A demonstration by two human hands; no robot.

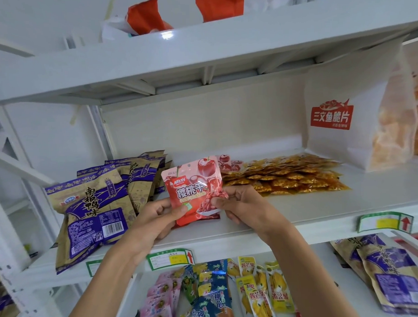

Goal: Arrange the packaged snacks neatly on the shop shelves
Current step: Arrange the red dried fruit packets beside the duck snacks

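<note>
White metal shop shelves fill the view, the middle shelf (pixel 300 209) carrying purple-and-tan packets (pixel 91 210) at 9 o'clock, a heap of small orange sachets (pixel 287 177) at 2 o'clock and a tall white bag (pixel 339 120) at 3 o'clock. At centre, the left hand (pixel 155 217) and right hand (pixel 240 204) each pinch a lower corner of a red cherry packet (pixel 195 189), held upright over the shelf's front edge, with more cherry packets (pixel 224 162) behind it. Below, at 6 o'clock, lie pink, blue and yellow packets (pixel 260 287) beneath green price tags (pixel 170 258).
</note>
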